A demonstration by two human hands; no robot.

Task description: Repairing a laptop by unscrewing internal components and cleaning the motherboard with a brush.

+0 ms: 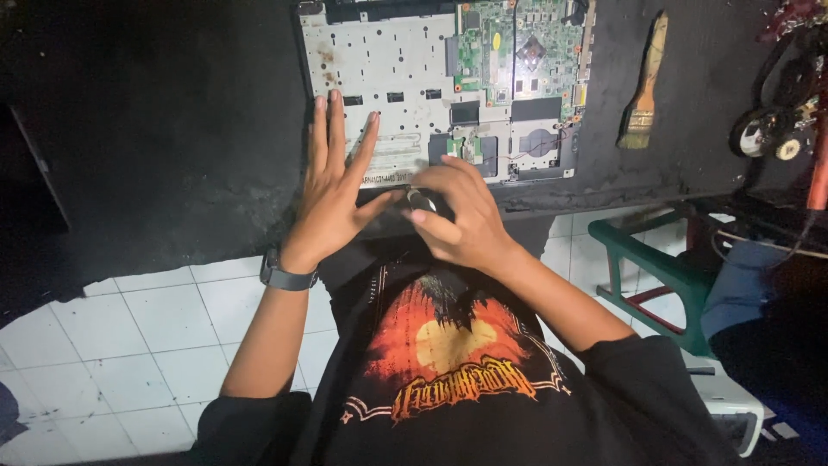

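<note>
Hands meet over a small dark object at the bench edge.
Left hand (332,194) spreads flat, fingers apart; right hand (457,216) pinches the small dark object (423,202) just below the opened laptop chassis (440,86) on the bench (172,129); a paintbrush (642,86) lies well apart.

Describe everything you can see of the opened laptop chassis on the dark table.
The opened laptop chassis lies flat on the dark table, its insides facing up. Its left part is a pale, perforated metal-looking plate with rusty stains; its right part holds a green circuit board above a round fan. The left hand rests spread-fingered on the plate. The right hand pinches a small dark object at the near edge.
</note>
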